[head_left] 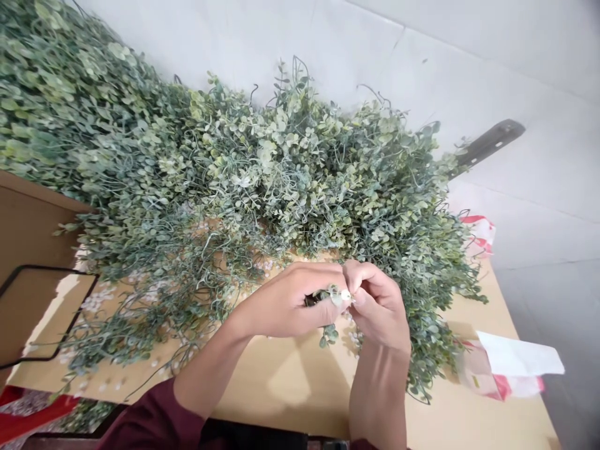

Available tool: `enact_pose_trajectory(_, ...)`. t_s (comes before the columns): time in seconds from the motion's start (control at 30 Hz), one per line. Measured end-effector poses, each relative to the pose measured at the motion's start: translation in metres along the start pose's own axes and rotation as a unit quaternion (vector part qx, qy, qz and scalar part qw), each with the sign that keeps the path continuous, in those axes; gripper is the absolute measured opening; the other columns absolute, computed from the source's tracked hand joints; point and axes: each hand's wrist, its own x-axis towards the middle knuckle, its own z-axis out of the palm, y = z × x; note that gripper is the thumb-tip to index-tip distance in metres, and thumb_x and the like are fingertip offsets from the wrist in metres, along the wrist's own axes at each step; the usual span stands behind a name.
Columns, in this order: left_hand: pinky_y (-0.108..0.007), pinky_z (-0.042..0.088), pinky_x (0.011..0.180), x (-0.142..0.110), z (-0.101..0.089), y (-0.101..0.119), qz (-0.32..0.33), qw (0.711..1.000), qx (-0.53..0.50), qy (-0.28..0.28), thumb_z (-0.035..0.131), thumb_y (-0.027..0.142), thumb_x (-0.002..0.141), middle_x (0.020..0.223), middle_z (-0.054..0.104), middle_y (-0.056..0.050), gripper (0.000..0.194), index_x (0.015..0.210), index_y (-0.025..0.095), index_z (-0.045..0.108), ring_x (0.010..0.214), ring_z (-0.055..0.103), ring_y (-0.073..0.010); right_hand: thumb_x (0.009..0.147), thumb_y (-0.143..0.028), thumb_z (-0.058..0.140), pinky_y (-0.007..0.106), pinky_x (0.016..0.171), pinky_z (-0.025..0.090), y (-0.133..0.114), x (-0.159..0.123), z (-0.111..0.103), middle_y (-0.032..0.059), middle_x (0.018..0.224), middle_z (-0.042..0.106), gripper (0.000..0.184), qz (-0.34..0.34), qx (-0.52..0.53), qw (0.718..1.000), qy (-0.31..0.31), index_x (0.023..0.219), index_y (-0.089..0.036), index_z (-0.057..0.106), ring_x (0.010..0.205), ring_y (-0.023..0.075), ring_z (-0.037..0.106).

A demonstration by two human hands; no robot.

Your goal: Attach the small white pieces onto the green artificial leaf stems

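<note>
My left hand [290, 300] and my right hand [379, 306] meet in front of me above a tan tabletop [290, 387]. Between them is a small sprig of artificial green leaves [330, 297]. My left fingers grip its stem, and a short dark piece shows at their edge. My right fingertips pinch a small white bead [345, 295] against the sprig. A large heap of artificial eucalyptus-like foliage [262, 169] lies just beyond my hands, with trailing stems reaching under them. Small white beads [96, 303] are scattered across the table.
A black wire frame [42, 312] leans at the left beside a brown cardboard panel [32, 231]. Red-printed plastic bags [501, 369] lie at the right table edge. A grey metal bracket [487, 142] projects from the white wall behind the foliage.
</note>
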Motion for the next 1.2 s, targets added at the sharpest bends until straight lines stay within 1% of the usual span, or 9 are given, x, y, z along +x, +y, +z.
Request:
enact_pose_trajectory(0.17, -0.024, 0.040, 0.072, 0.001, 0.000, -0.002, 0.011, 1.000, 0.010, -0.023, 0.040, 0.030, 0.100, 0.077, 0.055, -0.003, 0.031, 0.076, 0.015, 0.053, 0.074, 0.050, -0.0131, 0.087, -0.037, 0.069, 0.020, 0.049, 0.039, 0.004, 0.001, -0.003, 0.0000, 0.070, 0.047, 0.025, -0.001, 0.016, 1.000, 0.005, 0.078, -0.017, 0.058, 0.050, 0.0066, 0.044)
enact_pose_trajectory(0.27, -0.024, 0.041, 0.075, 0.002, -0.003, -0.005, 0.003, 0.999, 0.012, -0.030, 0.040, 0.031, 0.100, 0.080, 0.057, -0.004, 0.031, 0.079, 0.014, 0.056, 0.078, 0.051, -0.0135, 0.085, -0.040, 0.071, 0.017, 0.044, 0.035, 0.008, 0.003, -0.002, -0.0012, 0.068, 0.047, 0.028, 0.005, 0.035, 0.999, 0.019, 0.078, -0.017, 0.057, 0.046, 0.0048, 0.041)
enact_pose_trajectory(0.43, -0.024, 0.042, 0.079, 0.000, -0.007, -0.008, -0.003, 0.999, 0.020, -0.037, 0.042, 0.029, 0.100, 0.087, 0.061, -0.005, 0.028, 0.087, 0.013, 0.062, 0.081, 0.053, -0.0134, 0.088, -0.037, 0.068, 0.015, 0.045, 0.035, 0.008, 0.006, -0.001, -0.0015, 0.068, 0.046, 0.024, 0.012, 0.059, 0.998, 0.004, 0.080, -0.016, 0.057, 0.048, 0.0040, 0.041)
enact_pose_trajectory(0.6, -0.023, 0.043, 0.079, -0.001, -0.008, -0.009, 0.001, 0.999, 0.033, -0.040, 0.043, 0.031, 0.100, 0.089, 0.064, -0.006, 0.029, 0.090, 0.014, 0.064, 0.082, 0.056, -0.0132, 0.087, -0.039, 0.069, 0.016, 0.046, 0.035, 0.007, 0.006, -0.002, -0.0009, 0.068, 0.045, 0.028, 0.026, 0.043, 0.999, 0.001, 0.078, -0.015, 0.058, 0.049, 0.0050, 0.041)
enact_pose_trajectory(0.73, -0.023, 0.042, 0.078, 0.000, -0.007, -0.008, 0.008, 0.998, 0.050, -0.036, 0.041, 0.031, 0.101, 0.087, 0.063, -0.006, 0.031, 0.089, 0.013, 0.063, 0.081, 0.056, -0.0134, 0.089, -0.036, 0.067, 0.017, 0.048, 0.036, 0.008, 0.005, -0.002, -0.0001, 0.070, 0.047, 0.023, 0.020, 0.039, 0.999, 0.004, 0.081, -0.016, 0.060, 0.052, 0.0061, 0.044)
enact_pose_trajectory(0.83, -0.023, 0.041, 0.075, -0.001, -0.006, -0.003, 0.000, 0.997, 0.072, -0.037, 0.038, 0.031, 0.102, 0.085, 0.061, -0.005, 0.033, 0.088, 0.013, 0.062, 0.078, 0.053, -0.0129, 0.090, -0.032, 0.066, 0.019, 0.052, 0.039, 0.008, 0.004, -0.005, 0.0009, 0.072, 0.049, 0.018, 0.011, 0.028, 1.000, -0.003, 0.082, -0.016, 0.062, 0.055, 0.0076, 0.047)
enact_pose_trajectory(0.93, -0.022, 0.039, 0.072, -0.002, -0.006, 0.000, -0.008, 0.995, 0.090, -0.039, 0.036, 0.033, 0.102, 0.081, 0.059, -0.003, 0.035, 0.085, 0.014, 0.060, 0.073, 0.051, -0.0120, 0.090, -0.033, 0.066, 0.021, 0.056, 0.043, 0.008, 0.002, -0.008, 0.0024, 0.073, 0.052, 0.018, 0.008, -0.008, 1.000, -0.008, 0.083, -0.017, 0.064, 0.059, 0.0097, 0.049)
enact_pose_trajectory(1.07, -0.024, 0.038, 0.071, -0.004, -0.008, -0.001, -0.037, 0.993, 0.109, -0.023, 0.036, 0.036, 0.102, 0.076, 0.054, -0.002, 0.037, 0.079, 0.015, 0.056, 0.073, 0.048, -0.0126, 0.089, -0.034, 0.068, 0.023, 0.060, 0.045, 0.008, 0.001, -0.012, 0.0038, 0.077, 0.057, 0.016, 0.009, -0.051, 0.998, 0.020, 0.087, -0.019, 0.068, 0.066, 0.0121, 0.054)
enact_pose_trajectory(1.2, -0.024, 0.037, 0.069, -0.003, -0.009, -0.001, -0.068, 0.991, 0.117, -0.006, 0.035, 0.036, 0.102, 0.074, 0.051, -0.001, 0.038, 0.075, 0.015, 0.052, 0.070, 0.044, -0.0118, 0.086, -0.030, 0.071, 0.024, 0.066, 0.047, 0.004, 0.002, -0.011, 0.0058, 0.086, 0.061, 0.012, -0.016, -0.112, 0.992, 0.050, 0.093, -0.020, 0.071, 0.077, 0.0148, 0.057)
